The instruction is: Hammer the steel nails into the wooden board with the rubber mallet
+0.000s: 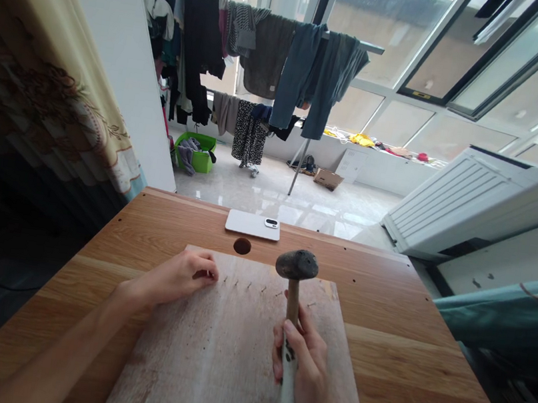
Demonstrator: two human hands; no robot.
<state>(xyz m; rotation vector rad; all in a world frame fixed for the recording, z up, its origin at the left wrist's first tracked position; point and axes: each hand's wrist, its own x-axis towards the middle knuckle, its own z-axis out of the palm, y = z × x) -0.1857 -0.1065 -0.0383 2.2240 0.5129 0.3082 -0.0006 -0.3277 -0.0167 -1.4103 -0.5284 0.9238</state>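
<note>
A pale wooden board point(226, 350) lies on the wooden table, with a row of several small nails point(249, 286) standing in it near its far edge. My left hand point(195, 270) is at the board's far left, left of the row, its fingertips pinched together close to the surface; whatever they hold is too small to make out. My right hand point(301, 354) is wrapped round the handle of a hammer point(297, 265) with a dark head. The hammer is upright over the right part of the board, its head beyond the nails, and it hides part of the row.
Behind the board a white phone point(253, 225) lies on the table point(399, 342), beside a round dark hole. Beyond the table stand a rack of hanging clothes point(265, 56), a green basket point(203, 161) and a white appliance point(472, 198). Curtains hang at both sides.
</note>
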